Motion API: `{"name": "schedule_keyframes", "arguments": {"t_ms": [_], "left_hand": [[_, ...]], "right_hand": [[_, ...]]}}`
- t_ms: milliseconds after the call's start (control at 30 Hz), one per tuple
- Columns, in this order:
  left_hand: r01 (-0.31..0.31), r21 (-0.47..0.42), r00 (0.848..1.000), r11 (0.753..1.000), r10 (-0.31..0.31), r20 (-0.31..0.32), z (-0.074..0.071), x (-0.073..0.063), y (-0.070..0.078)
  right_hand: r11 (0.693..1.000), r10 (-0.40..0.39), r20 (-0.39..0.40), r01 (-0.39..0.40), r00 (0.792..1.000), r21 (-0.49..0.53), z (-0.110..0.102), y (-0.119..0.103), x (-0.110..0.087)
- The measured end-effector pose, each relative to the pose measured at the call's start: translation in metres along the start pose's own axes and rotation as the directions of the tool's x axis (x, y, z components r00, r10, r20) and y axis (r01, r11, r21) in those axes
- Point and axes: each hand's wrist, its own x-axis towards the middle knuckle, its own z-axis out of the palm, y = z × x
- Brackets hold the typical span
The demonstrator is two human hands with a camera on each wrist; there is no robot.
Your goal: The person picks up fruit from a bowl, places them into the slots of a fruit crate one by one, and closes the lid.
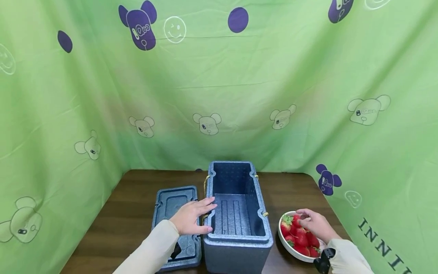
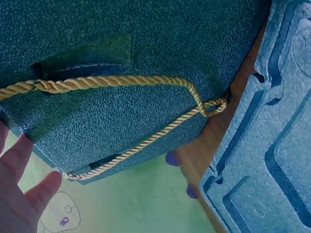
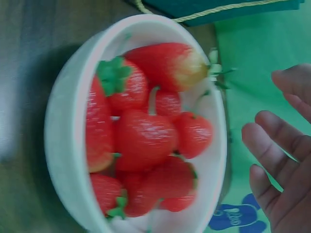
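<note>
Visibly, dark letters (image 1: pixel 383 249) are spelling "INNI" down the green printed cloth (image 1: pixel 219 72) before the edge cuts them off. The left hand (image 1: pixel 192 217) is resting on the rim of a blue-grey foam box (image 1: pixel 237 255), fingers extended, gripping nothing; the right hand (image 1: pixel 319 225), relaxed and empty, is hovering over red strawberries (image 1: pixel 301 239) lying in a round white bowl (image 1: pixel 286 246) beside the box. Only the left wrist view is revealing the slot (image 2: pixel 87 58) behind the yellow twisted rope (image 2: pixel 116 81); only the head view is showing the box's ribbed floor (image 1: pixel 230 217).
</note>
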Motion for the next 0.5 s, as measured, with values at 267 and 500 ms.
{"name": "schedule_keyframes", "arguments": {"t_ms": [267,500], "left_hand": [[-0.061,0.050,0.998,0.997,0.062,-0.026,0.005,0.009,0.000],[-0.052,0.048,0.998,0.997,0.053,-0.028,0.004,0.004,-0.002]], "right_hand": [[0.998,0.019,-0.014,-0.020,1.000,-0.067,0.007,0.018,-0.013],[0.996,-0.028,-0.018,0.026,0.999,-0.091,0.021,0.025,-0.013]]}}
